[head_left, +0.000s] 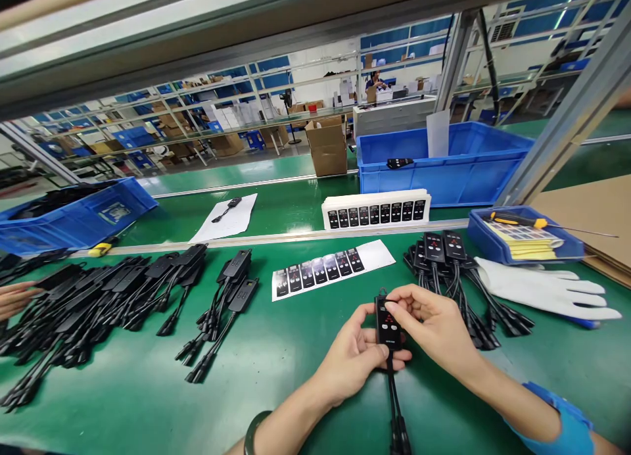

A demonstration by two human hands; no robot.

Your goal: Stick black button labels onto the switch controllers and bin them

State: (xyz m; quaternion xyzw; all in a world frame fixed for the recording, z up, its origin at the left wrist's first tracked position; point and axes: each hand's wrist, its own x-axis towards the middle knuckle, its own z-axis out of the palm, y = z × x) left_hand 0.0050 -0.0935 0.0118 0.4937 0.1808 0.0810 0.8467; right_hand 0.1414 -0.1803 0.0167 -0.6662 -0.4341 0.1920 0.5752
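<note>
A small black controller box (389,330) with a printed face and two cables hanging down is held upright above the green bench. My left hand (352,350) is closed around its lower part, thumb at the bottom edge and fingers behind. With closed fingers, my right hand (431,320) grips the top right corner, its thumb on the face. Just beyond lies a sheet of black face labels (315,274). Finished-looking boxes with labelled faces (444,248) are piled right of my hands. Two unlabelled controllers (239,284) and their cables lie to the left.
A large heap of controllers (113,284) covers the left bench, with another person's hand (17,299) beside it. White gloves (547,290), a small blue tray (525,238) with a screwdriver, a label stack (377,210) and blue bins (444,179) surround the work area.
</note>
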